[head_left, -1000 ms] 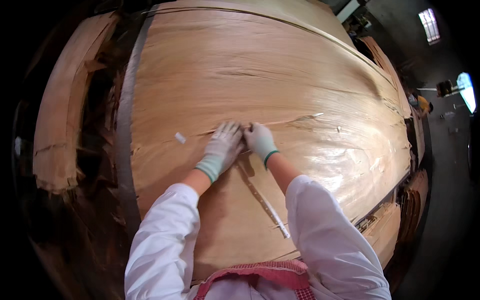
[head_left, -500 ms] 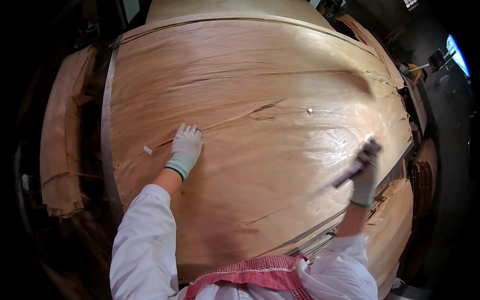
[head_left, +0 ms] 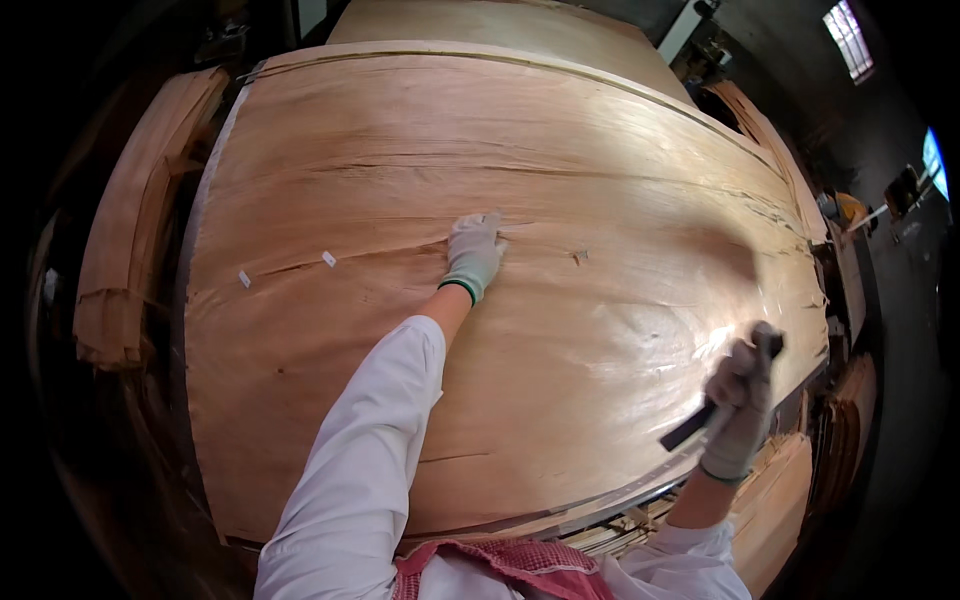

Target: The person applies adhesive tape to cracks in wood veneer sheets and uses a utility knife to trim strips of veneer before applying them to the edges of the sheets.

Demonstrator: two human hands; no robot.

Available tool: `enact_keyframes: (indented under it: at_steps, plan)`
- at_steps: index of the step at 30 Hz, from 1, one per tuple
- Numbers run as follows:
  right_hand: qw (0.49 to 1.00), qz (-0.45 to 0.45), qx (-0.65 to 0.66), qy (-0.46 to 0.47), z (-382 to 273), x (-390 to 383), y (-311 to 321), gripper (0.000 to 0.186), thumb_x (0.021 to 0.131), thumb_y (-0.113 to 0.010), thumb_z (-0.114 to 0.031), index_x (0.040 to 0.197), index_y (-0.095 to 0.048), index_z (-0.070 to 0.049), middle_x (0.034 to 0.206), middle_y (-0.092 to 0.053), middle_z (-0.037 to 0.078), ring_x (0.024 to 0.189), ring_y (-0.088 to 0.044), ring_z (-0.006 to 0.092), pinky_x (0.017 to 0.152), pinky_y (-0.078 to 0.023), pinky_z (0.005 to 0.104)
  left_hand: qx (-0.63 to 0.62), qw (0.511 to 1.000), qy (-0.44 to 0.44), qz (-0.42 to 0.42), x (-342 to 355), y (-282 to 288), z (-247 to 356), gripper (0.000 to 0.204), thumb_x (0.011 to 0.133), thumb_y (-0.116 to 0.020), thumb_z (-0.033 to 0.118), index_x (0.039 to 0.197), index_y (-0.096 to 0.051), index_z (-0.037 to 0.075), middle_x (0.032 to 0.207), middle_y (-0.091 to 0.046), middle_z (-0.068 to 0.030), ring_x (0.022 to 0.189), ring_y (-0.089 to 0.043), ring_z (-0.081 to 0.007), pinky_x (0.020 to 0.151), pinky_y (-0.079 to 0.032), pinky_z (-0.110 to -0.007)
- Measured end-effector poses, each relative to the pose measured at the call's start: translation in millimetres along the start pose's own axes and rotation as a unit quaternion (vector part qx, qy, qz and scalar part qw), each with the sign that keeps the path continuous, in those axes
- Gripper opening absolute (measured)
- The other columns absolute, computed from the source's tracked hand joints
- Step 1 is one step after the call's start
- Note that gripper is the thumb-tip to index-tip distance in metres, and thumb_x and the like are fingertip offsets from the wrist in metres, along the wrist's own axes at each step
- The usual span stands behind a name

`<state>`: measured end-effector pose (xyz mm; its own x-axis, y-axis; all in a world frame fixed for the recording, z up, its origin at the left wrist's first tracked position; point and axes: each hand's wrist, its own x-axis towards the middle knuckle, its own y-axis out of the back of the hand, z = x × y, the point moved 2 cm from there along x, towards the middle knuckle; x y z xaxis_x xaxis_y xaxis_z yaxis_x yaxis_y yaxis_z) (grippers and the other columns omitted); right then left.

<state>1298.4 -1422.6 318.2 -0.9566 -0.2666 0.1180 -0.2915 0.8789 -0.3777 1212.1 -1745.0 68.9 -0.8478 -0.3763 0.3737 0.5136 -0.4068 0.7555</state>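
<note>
My left hand (head_left: 474, 256), in a pale glove with a green cuff edge, rests on a large tan wood veneer sheet (head_left: 380, 340), fingers forward at a long split. Nothing shows in it. My right hand (head_left: 741, 400), gloved too, is raised above the sheet's right side and wrapped round a dark bar-shaped tool (head_left: 688, 428). The tool is partly hidden by the fingers, so its exact kind cannot be made out. Two small white patches (head_left: 328, 259) lie along the split, left of my left hand. A small scrap (head_left: 580, 257) lies to its right.
Bent veneer strips (head_left: 150, 210) are stacked beyond the sheet's left edge. More veneer (head_left: 780, 500) lies at the lower right. Another broad panel (head_left: 500, 30) sits behind the far edge. A lit window (head_left: 848, 40) shows at the far right.
My left hand has moved right along the split, and a second white patch now shows left of it. My right hand has swung lower with the tool. The view has shifted too.
</note>
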Motion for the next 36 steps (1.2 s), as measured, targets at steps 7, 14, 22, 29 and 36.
enact_keyframes:
  at_steps: [7, 14, 22, 29, 36]
  plan:
    - [0.951, -0.009, -0.177, -0.251, 125.8, 89.5, 4.4, 0.022, 0.095, -0.059, -0.023, 0.106, -0.052, -0.006, 0.087, -0.064, 0.008, 0.052, -0.044, 0.0058, 0.045, -0.034, 0.0189, 0.005, 0.996, 0.084, -0.026, 3.2, -11.3, 0.4, 0.014, 0.08, -0.07, 0.024, 0.089, -0.068, 0.013, 0.097, -0.063, -0.0084, 0.102, -0.054, -0.0291, 0.093, -0.039, -0.04]
    - [0.942, -0.018, -0.182, -0.28, 249.9, 163.1, -13.8, 0.018, 0.094, -0.06, -0.023, 0.1, -0.057, -0.007, 0.092, -0.066, 0.007, 0.057, -0.05, 0.0067, 0.047, -0.038, 0.0195, 0.038, 0.995, 0.071, -0.053, 13.6, -9.8, 6.8, 0.016, 0.08, -0.07, 0.024, 0.092, -0.069, 0.014, 0.098, -0.063, -0.0097, 0.102, -0.055, -0.03, 0.091, -0.041, -0.041]
    - [0.953, -0.034, -0.114, -0.28, 283.4, 171.2, -21.6, 0.016, 0.094, -0.062, -0.023, 0.101, -0.059, -0.009, 0.091, -0.068, 0.003, 0.058, -0.051, 0.0071, 0.05, -0.04, 0.0211, 0.009, 0.984, 0.017, -0.177, 29.8, 4.9, -0.9, 0.022, 0.079, -0.066, 0.019, 0.099, -0.063, 0.01, 0.094, -0.067, -0.0132, 0.089, -0.064, -0.0306, 0.083, -0.047, -0.042]
    - [0.958, 0.008, -0.103, -0.266, 301.2, 169.7, -12.6, 0.017, 0.094, -0.061, -0.02, 0.104, -0.06, -0.006, 0.092, -0.068, 0.004, 0.064, -0.054, 0.0077, 0.055, -0.042, 0.0218, -0.089, 0.97, 0.067, -0.214, 36.2, 4.8, -7.1, 0.027, 0.081, -0.064, 0.018, 0.105, -0.061, 0.006, 0.098, -0.069, -0.0152, 0.093, -0.066, -0.0303, 0.088, -0.049, -0.038]
    - [0.949, 0.034, -0.148, -0.276, 305.1, 179.2, -25.5, 0.021, 0.092, -0.064, -0.021, 0.098, -0.061, -0.001, 0.085, -0.066, 0.005, 0.063, -0.056, 0.0104, 0.057, -0.044, 0.0236, -0.074, 0.987, 0.048, -0.133, 30.3, -6.6, -18.3, 0.024, 0.085, -0.064, 0.017, 0.107, -0.062, 0.008, 0.097, -0.068, -0.0119, 0.092, -0.065, -0.0299, 0.084, -0.049, -0.039]
